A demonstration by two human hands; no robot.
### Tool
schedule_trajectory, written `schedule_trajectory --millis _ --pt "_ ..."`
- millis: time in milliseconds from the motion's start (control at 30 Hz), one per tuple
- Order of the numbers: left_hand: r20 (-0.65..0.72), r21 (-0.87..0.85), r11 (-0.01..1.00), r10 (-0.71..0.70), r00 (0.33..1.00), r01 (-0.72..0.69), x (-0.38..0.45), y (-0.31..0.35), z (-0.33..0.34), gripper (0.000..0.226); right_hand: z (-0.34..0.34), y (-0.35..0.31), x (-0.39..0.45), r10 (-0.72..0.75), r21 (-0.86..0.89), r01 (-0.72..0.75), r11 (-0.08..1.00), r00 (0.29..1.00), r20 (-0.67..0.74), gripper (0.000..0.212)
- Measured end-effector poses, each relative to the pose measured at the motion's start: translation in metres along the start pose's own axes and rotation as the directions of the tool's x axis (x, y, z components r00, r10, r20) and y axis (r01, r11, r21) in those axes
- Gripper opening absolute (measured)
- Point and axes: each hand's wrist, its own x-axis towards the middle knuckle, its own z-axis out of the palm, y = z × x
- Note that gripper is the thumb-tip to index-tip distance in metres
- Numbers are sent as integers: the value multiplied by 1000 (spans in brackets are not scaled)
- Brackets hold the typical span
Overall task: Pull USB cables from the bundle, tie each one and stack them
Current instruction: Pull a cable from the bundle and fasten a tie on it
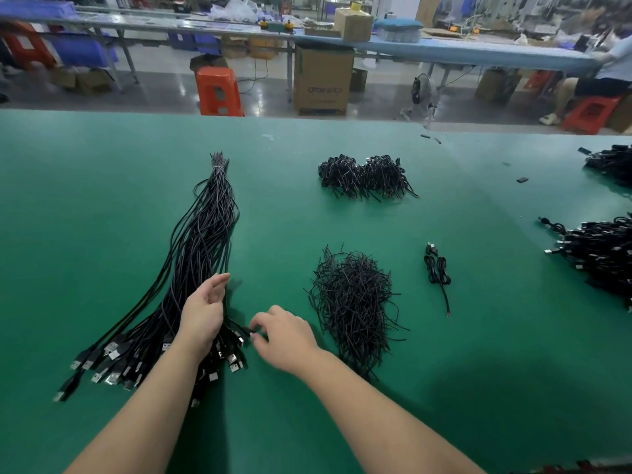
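Observation:
A long bundle of black USB cables (pixel 201 241) lies on the green table (pixel 102 206), tied at its far end, with the silver plugs fanned out near me. My left hand (pixel 203 311) rests on the bundle just above the plugs, fingers relaxed. My right hand (pixel 284 335) pinches the plug end of one cable (pixel 247 331) at the bundle's right edge. One tied cable (pixel 437 268) lies alone to the right. A stack of tied cables (pixel 366 176) sits further back.
A loose heap of thin black tie wires (pixel 352 302) lies right of my right hand. More black cable piles (pixel 602 254) sit at the table's right edge. Beyond the table are an orange stool (pixel 219 92), cardboard boxes (pixel 323 80) and a seated person (pixel 602 73).

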Motion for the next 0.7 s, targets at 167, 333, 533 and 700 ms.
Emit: schedule_trajectory --millis 167,333,533,700 --pt "-10 106 994 19 1000 -18 -1 -1 0 69 6 -3 0 24 -52 -27 998 998 -57 33" --pt "-12 118 992 46 999 -44 -1 -1 0 72 7 -9 2 -18 -91 20 996 1000 13 55" --pt "-11 222 970 101 995 -96 -5 -1 1 61 3 -5 10 -10 -20 9 1000 999 -37 28" --pt "198 638 665 347 917 -389 -14 -1 17 44 2 -3 9 24 -29 -26 999 997 -72 27"
